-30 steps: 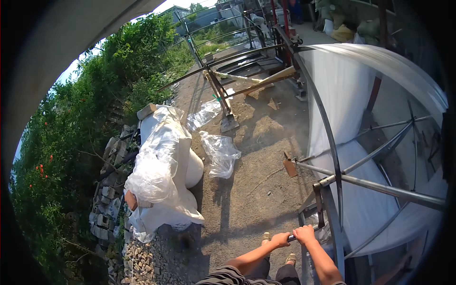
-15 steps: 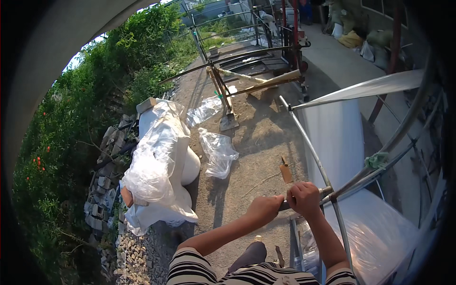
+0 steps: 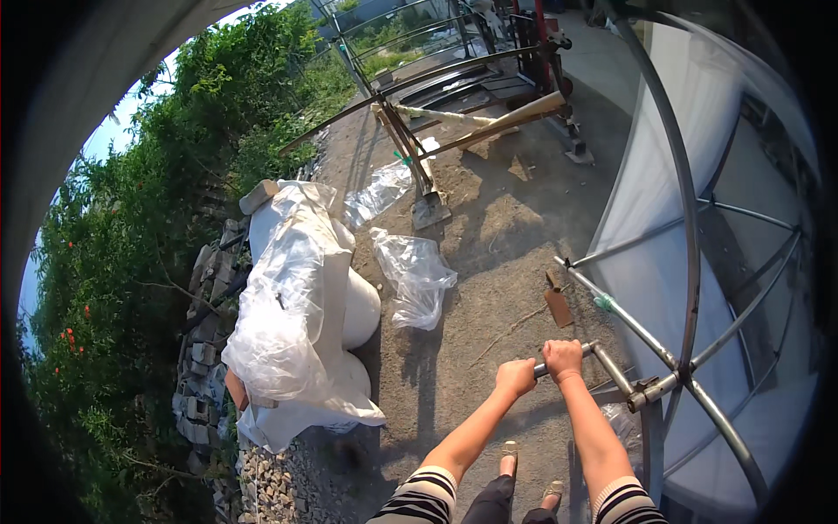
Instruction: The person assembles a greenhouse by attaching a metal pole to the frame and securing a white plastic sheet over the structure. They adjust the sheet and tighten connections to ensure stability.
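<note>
Both of my hands are wrapped around the metal handle of a crank. My left hand (image 3: 516, 377) grips its left end, and close by, nearer the bend, my right hand (image 3: 563, 357) closes on it. From the handle a crank arm (image 3: 614, 370) slants down to a metal hub (image 3: 644, 395). Beyond the hub stands a big reel frame of metal tubes (image 3: 687, 262), its spokes meeting near the crank. Translucent white sheeting (image 3: 646, 166) is stretched over the frame. Green material (image 3: 604, 302) is tied around one spoke.
On my left, white sheeting (image 3: 297, 262) covers bulky rolls, beside rubble and bushes (image 3: 113, 288). Clear plastic (image 3: 412, 278) lies on the gravel ahead. A reddish-brown brick piece (image 3: 558, 307) sits near the reel. Farther off stands a rusty metal frame (image 3: 489, 135).
The reel frame has turned, so its spokes and sheeting lie at different angles. My hands have moved with the crank, keeping their grip. The view has shifted a little.
</note>
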Motion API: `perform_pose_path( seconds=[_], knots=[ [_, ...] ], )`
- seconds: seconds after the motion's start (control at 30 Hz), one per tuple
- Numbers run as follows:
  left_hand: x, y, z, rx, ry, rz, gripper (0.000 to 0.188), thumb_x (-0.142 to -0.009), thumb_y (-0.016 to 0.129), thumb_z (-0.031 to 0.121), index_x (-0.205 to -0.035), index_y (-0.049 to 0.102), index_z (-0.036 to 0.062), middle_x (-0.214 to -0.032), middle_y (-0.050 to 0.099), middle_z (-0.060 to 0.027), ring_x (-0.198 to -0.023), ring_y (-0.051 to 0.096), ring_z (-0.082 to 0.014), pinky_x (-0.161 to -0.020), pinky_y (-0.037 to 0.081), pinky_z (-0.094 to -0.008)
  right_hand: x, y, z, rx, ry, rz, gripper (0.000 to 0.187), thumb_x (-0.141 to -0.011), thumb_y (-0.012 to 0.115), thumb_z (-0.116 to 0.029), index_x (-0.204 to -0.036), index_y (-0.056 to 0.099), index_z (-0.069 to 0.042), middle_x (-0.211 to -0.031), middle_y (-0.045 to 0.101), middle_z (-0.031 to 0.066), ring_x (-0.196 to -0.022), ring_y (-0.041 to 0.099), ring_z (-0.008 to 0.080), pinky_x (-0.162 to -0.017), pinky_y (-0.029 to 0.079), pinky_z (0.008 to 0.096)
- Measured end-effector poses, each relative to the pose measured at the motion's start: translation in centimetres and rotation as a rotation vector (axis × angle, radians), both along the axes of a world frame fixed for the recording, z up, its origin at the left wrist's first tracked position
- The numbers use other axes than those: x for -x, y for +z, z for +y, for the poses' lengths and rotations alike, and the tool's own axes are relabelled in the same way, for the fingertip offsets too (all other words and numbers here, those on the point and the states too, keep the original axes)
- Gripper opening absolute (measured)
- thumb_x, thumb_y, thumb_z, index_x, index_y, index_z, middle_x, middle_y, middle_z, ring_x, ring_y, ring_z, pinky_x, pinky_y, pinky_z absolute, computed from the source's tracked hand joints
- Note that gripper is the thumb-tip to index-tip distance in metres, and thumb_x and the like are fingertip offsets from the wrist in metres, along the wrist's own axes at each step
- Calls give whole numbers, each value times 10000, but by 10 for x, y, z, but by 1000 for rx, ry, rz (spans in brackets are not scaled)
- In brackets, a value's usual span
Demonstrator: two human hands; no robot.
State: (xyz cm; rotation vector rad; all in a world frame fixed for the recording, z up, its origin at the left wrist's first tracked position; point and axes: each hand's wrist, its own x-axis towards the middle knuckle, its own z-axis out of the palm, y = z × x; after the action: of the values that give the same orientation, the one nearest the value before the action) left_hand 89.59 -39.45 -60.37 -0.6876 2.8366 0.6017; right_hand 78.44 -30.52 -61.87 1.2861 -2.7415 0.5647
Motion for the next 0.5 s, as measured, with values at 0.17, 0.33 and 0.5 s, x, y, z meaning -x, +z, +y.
perform_pose_path(
  seconds=[0.17, 0.33, 0.5],
  knots=[
    [-69, -76, 106, -185, -21, -154, 236, -698, 637, 233, -883, 571, 102, -819, 663, -135, -800, 648, -326, -680, 510, -453, -79, -52, 117, -402, 47, -89, 336, -878, 450, -336, -751, 689, -137, -763, 680, 56, -807, 625, 220, -804, 395, 401],
    [-138, -64, 201, -383, -150, -292, 421, -679, 696, 374, -982, 576, 108, -893, 666, -124, -867, 639, -318, -727, 497, -437, -142, -18, 235, -492, 183, -148, 364, -889, 435, -350, -716, 682, -147, -721, 672, 63, -725, 643, 257, -729, 411, 442],
    [-172, 111, 252, -508, -279, -279, 477, -744, 661, 388, -1043, 537, 38, -947, 650, -193, -900, 623, -362, -767, 483, -455, -172, 125, 309, -231, 277, -56, 337, -892, 482, -335, -664, 650, -153, -654, 652, 27, -664, 636, 217, -674, 408, 395]
  ],
)
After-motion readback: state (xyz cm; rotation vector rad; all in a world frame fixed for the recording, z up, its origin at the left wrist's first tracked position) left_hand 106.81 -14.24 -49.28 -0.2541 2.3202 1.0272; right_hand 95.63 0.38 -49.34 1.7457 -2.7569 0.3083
